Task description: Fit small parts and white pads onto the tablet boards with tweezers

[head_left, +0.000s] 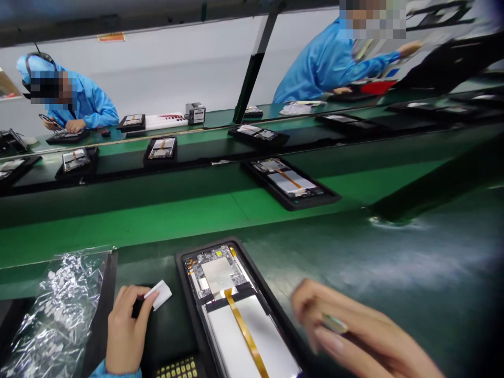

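An opened tablet (220, 275) lies in a black tray (271, 294) in front of me, with its circuit board, silver battery (254, 328) and orange ribbon cable showing. To its left, my left hand (128, 325) pinches a small white piece (160, 295) that looks like folded paper or a sticker, held clear of the tablet. On the right side of the tray, my right hand (346, 331) is blurred, its fingers closed around a small shiny thing (334, 324) that I cannot make out.
A clear plastic bag (59, 315) of small pale pieces lies at left. Gold-coloured parts (179, 368) sit at the bottom edge. Another tablet in a tray (291, 184) rests on the green line beyond, with several more behind it. Two co-workers in blue (92, 102) work across the line.
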Motion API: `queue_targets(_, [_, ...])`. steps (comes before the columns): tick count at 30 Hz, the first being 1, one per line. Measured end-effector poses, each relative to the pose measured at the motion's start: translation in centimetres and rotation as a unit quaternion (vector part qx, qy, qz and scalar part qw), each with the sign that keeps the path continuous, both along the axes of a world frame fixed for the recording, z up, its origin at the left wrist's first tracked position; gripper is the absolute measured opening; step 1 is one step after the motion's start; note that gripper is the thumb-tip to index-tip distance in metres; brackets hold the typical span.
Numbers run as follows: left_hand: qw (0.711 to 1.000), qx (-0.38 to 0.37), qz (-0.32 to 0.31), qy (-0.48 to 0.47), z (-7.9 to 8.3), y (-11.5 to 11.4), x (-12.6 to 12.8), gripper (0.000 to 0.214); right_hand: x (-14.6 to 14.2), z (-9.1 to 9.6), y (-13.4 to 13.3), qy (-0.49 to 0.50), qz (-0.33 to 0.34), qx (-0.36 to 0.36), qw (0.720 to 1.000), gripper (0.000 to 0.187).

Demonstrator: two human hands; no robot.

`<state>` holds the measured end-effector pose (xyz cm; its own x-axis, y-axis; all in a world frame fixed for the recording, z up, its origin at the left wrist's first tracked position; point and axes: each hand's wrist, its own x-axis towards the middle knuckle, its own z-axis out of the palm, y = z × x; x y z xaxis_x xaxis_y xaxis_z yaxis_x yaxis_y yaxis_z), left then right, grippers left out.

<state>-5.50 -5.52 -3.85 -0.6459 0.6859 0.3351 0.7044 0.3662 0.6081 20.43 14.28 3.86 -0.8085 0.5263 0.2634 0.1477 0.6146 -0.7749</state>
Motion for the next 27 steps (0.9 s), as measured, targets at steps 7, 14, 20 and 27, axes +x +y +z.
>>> queue_targets(7, [0.997, 0.018, -0.054, -0.052, 1.1, 0.5, 1.1, 0.029, -11.8, -0.5, -4.4, 0.092, 0.163, -0.18, 0.966, 0.036])
queue_targets(14, [0.993, 0.048, -0.085, -0.063, 2.0, 0.5, 1.8, 0.023, -13.0, -3.9, -5.5, 0.18, 0.167, -0.143, 0.959, 0.005])
queue_targets(20, [0.992, 0.057, -0.112, -0.003, 2.4, 0.7, 2.1, 0.018, -12.7, -3.9, -5.4, 0.185, 0.167, -0.109, 0.962, 0.007])
queue_targets(27, [0.99, 0.059, -0.123, 0.025, 2.7, 0.5, 2.1, 0.016, -12.7, -4.1, -5.5, 0.196, 0.171, -0.108, 0.96, 0.012])
